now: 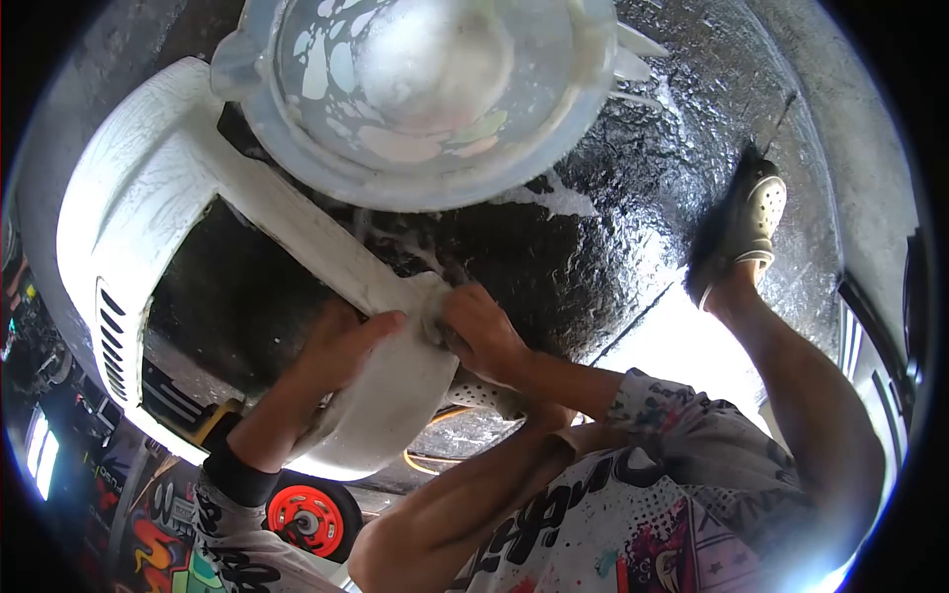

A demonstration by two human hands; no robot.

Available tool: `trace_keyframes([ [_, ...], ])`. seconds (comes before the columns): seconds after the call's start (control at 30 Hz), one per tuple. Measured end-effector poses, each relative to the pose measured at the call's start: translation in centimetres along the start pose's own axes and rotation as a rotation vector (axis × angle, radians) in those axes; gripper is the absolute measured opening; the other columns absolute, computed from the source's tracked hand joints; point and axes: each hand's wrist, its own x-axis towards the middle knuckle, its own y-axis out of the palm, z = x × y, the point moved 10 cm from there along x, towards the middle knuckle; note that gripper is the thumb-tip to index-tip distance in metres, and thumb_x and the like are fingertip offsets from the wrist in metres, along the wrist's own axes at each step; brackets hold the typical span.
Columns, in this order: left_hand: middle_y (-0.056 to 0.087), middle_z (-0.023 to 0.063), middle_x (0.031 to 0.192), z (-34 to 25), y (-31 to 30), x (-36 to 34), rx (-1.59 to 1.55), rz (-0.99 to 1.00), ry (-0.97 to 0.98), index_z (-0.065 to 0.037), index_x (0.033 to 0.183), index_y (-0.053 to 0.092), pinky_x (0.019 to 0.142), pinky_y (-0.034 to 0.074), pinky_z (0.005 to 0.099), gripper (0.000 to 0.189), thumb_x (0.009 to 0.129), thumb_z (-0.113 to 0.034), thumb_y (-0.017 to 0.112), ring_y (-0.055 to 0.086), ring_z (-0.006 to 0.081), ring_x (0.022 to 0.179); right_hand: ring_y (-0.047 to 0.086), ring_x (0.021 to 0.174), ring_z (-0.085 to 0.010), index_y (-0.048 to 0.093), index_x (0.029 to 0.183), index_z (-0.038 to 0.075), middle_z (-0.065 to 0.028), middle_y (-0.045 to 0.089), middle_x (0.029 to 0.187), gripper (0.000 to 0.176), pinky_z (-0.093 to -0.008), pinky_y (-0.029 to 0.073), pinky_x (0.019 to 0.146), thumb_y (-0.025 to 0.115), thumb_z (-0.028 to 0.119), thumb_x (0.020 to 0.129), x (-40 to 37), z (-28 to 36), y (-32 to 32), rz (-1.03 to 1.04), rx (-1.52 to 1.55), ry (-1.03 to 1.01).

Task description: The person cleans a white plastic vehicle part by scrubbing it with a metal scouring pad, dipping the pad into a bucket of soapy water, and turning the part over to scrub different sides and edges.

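Observation:
A white, wet moulded body panel [321,242], like a bumper or fairing, lies on the floor before me, with a large opening and a slotted vent at its left. My left hand [341,346] grips its near section, thumb stretched over the surface and fingers mostly hidden by the edge. On the panel's narrow right end, my right hand [481,331] presses with curled fingers. A greyish patch shows at those fingertips; whether it is a cloth, a pad or the panel itself I cannot make out.
Close beyond the panel stands a translucent basin [247,124] of foamy water. The dark floor [643,198] is wet. My clog-shod foot [763,210] is at the right; another clog [484,397] shows under my arm. A red-rimmed wheel [308,519] sits at the lower left.

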Motion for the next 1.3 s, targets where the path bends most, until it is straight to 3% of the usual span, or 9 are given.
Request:
trace_keyframes([
  [0.17, 0.068, 0.0078, 0.106, 0.6, 0.1, 0.2, 0.028, 0.044, -0.001, 0.002, 0.113, 0.064, 0.086, 0.05, 0.0314, 0.032, 0.087, -0.014, 0.072, 0.062, 0.0139, 0.098, 0.055, 0.101, -0.0414, 0.058, 0.107, 0.003, -0.017, 0.058, 0.105, 0.035, -0.0482, 0.048, 0.087, 0.069, -0.001, 0.074, 5.8, 0.0, -0.7, -0.09, 0.084, 0.015],
  [0.3, 0.067, 0.0089, 0.108, 0.9, 0.1, 0.2, 0.015, 0.018, 0.067, 0.003, 0.116, 0.063, 0.088, 0.05, 0.0325, 0.034, 0.087, -0.012, 0.07, 0.062, 0.015, 0.101, 0.056, 0.103, -0.0418, 0.059, 0.11, 0.002, -0.0186, 0.059, 0.107, 0.036, -0.0476, 0.048, 0.09, 0.069, 0.001, 0.076, 0.0, 0.0, 0.1, 0.006, 0.027, -0.026],
  [0.4, 0.067, 0.0096, 0.11, 1.6, -0.3, 0.4, 0.154, 0.074, -0.015, 0.003, 0.119, 0.062, 0.09, 0.049, 0.032, 0.037, 0.087, -0.014, 0.07, 0.061, 0.0151, 0.102, 0.055, 0.107, -0.0417, 0.059, 0.114, 0.002, -0.0205, 0.059, 0.111, 0.038, -0.0471, 0.047, 0.094, 0.069, 0.002, 0.077, 1.7, -1.1, 0.7, 0.056, 0.062, 0.178],
  [0.6, 0.066, 0.0106, 0.113, 0.2, -1.1, -0.2, 0.261, 0.011, 0.043, 0.003, 0.121, 0.061, 0.09, 0.049, 0.0322, 0.04, 0.089, -0.019, 0.069, 0.062, 0.018, 0.102, 0.067, 0.093, -0.0323, 0.061, 0.113, 0.001, -0.0174, 0.066, 0.104, 0.029, -0.0424, 0.053, 0.085, 0.066, 0.005, 0.085, 6.1, -1.9, -1.9, 0.042, 0.242, 0.219],
  [0.73, 0.068, 0.0134, 0.112, -3.0, -4.5, -2.3, 0.382, -0.02, 0.006, 0.004, 0.119, 0.063, 0.091, 0.049, 0.0328, 0.039, 0.089, -0.02, 0.069, 0.063, 0.019, 0.104, 0.067, 0.091, -0.0264, 0.061, 0.115, 0.002, -0.0136, 0.067, 0.096, 0.034, -0.0386, 0.052, 0.085, 0.067, 0.012, 0.083, 4.5, -3.8, -9.8, -0.256, 0.364, 0.22],
  [0.83, 0.07, 0.0144, 0.109, -6.6, -9.0, -2.8, 0.335, -0.162, 0.025, 0.005, 0.116, 0.065, 0.085, 0.052, 0.0346, 0.042, 0.088, -0.026, 0.07, 0.066, 0.0179, 0.096, 0.065, 0.095, -0.0272, 0.057, 0.118, 0.001, -0.0161, 0.065, 0.101, 0.04, -0.0385, 0.05, 0.088, 0.066, 0.013, 0.081, 4.0, -2.2, -10.9, -0.172, 0.278, 0.141],
  [0.93, 0.072, 0.0173, 0.1, -8.2, -11.5, -4.1, 0.965, -0.23, -0.287, 0.003, 0.11, 0.067, 0.075, 0.056, 0.0399, 0.044, 0.088, -0.036, 0.072, 0.072, 0.0245, 0.084, 0.061, 0.1, -0.0292, 0.052, 0.122, 0.001, -0.0184, 0.06, 0.108, 0.046, -0.0392, 0.048, 0.092, 0.066, 0.013, 0.08, 3.8, -1.2, -9.1, -0.109, 0.396, 0.038],
  [1.03, 0.07, 0.0192, 0.085, -13.0, -7.5, -8.1, 1.597, -0.655, 0.143, -0.005, 0.097, 0.062, 0.065, 0.055, 0.0512, 0.044, 0.086, -0.046, 0.071, 0.069, 0.0429, 0.077, 0.058, 0.101, -0.0341, 0.05, 0.121, 0.001, -0.0189, 0.056, 0.112, 0.049, -0.0396, 0.047, 0.095, 0.068, 0.01, 0.077, 3.8, -0.8, -6.1, -0.113, 0.321, 0.024],
  [1.3, 0.068, 0.018, 0.072, -13.7, -11.5, -9.0, 1.649, -0.907, 0.241, -0.006, 0.089, 0.059, 0.055, 0.053, 0.0485, 0.043, 0.092, -0.049, 0.065, 0.068, 0.04, 0.064, 0.063, 0.104, -0.0252, 0.058, 0.118, 0.0, -0.015, 0.06, 0.116, 0.045, -0.0331, 0.051, 0.089, 0.076, 0.004, 0.077, 5.9, -0.2, -3.4, -0.072, 0.16, 0.076],
])
